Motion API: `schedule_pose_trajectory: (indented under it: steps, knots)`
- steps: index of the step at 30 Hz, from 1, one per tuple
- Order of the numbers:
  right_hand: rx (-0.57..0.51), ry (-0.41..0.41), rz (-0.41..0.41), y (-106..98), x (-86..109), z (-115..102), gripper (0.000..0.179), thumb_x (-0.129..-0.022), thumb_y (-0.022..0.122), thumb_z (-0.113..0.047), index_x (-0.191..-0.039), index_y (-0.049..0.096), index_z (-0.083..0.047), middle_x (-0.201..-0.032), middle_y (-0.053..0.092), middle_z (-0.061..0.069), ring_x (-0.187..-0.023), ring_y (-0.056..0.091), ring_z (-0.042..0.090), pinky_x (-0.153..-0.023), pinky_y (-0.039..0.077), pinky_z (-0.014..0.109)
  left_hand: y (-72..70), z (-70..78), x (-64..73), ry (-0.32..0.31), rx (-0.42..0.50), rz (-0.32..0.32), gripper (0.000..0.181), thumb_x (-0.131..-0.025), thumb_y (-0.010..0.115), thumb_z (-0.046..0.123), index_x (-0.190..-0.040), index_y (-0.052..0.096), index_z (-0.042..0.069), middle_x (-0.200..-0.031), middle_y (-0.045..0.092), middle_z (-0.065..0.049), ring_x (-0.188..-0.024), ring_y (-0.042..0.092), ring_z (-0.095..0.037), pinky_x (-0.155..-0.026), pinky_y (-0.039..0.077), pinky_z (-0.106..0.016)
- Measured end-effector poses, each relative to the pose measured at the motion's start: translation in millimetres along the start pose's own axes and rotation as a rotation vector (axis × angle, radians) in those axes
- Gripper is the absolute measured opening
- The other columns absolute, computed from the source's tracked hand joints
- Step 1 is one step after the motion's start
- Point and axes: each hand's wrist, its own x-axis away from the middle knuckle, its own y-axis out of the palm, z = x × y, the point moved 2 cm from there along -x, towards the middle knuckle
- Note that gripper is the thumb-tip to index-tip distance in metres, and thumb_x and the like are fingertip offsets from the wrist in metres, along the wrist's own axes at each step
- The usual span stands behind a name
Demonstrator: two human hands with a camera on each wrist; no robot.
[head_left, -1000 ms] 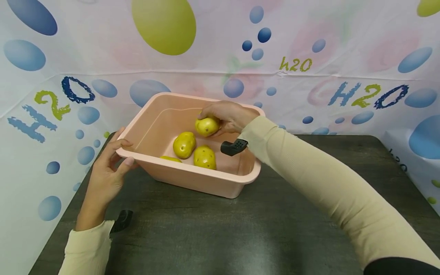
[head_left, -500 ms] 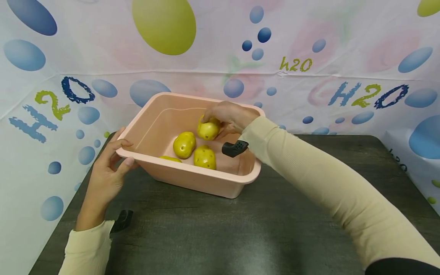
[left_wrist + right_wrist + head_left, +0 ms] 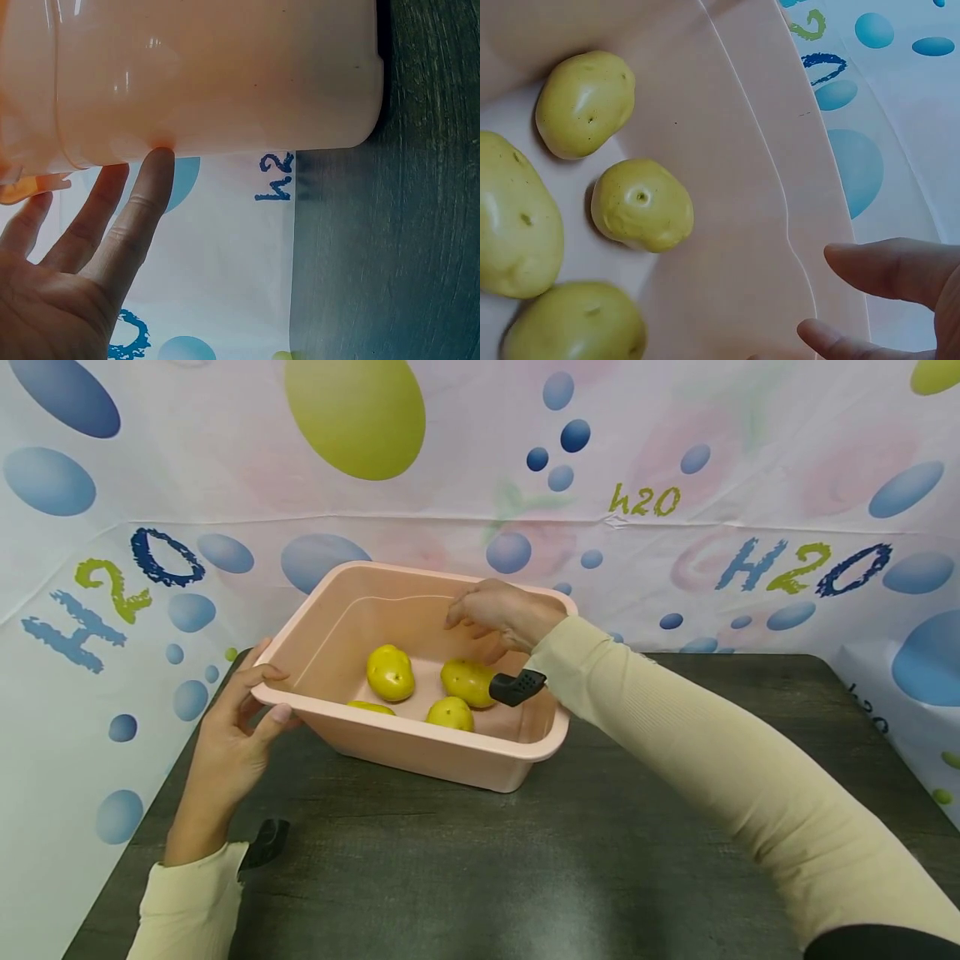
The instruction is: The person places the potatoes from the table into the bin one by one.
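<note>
A pink plastic tub stands tilted on the table with several yellow potatoes in it. My left hand grips its left corner at the rim, and in the left wrist view fingertips touch the tub's outer wall. Inside the tub, my right hand hovers with loosely bent fingers, holding nothing. Just below it lies a potato. Another potato is to the left and a third potato is nearer the front wall, which hides most of one more potato.
The dark wooden table extends in front of the tub and to its right. A white sheet printed with coloured ovals and lettering hangs behind and at the sides. Black wrist mounts sit at both cuffs.
My right hand has let go of the potato it held, which now lies on the tub floor. Two other potatoes have shifted or turned slightly. My left hand stays at the rim.
</note>
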Motion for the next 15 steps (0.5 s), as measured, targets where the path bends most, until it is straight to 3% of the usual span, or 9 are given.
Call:
schedule_pose_trajectory:
  steps: [11, 15]
  knots:
    - [-0.033, -0.046, -0.006, 0.4, 5.2, -1.5, 0.04, -0.103, 0.064, -0.023, -0.141, 0.062, -0.012, -0.153, 0.054, 0.006, -0.144, 0.048, 0.032, -0.103, 0.057, 0.052, 0.3, 2.4, 0.5, -0.004, -0.032, -0.002, 0.04, -0.101, 0.063, -0.003, -0.14, 0.053, -0.004, -0.174, 0.027, -0.003, -0.137, 0.048, -0.041, -0.079, 0.06, -0.015]
    - [-0.065, -0.068, -0.027, -0.2, 10.0, -3.0, 0.042, -0.103, 0.063, -0.021, -0.144, 0.059, -0.011, -0.154, 0.053, 0.005, -0.146, 0.045, 0.033, -0.108, 0.054, 0.056, 0.1, 2.1, 0.3, -0.006, -0.02, -0.003, 0.04, -0.1, 0.063, -0.003, -0.14, 0.053, -0.005, -0.174, 0.027, -0.003, -0.138, 0.048, -0.04, -0.079, 0.06, -0.015]
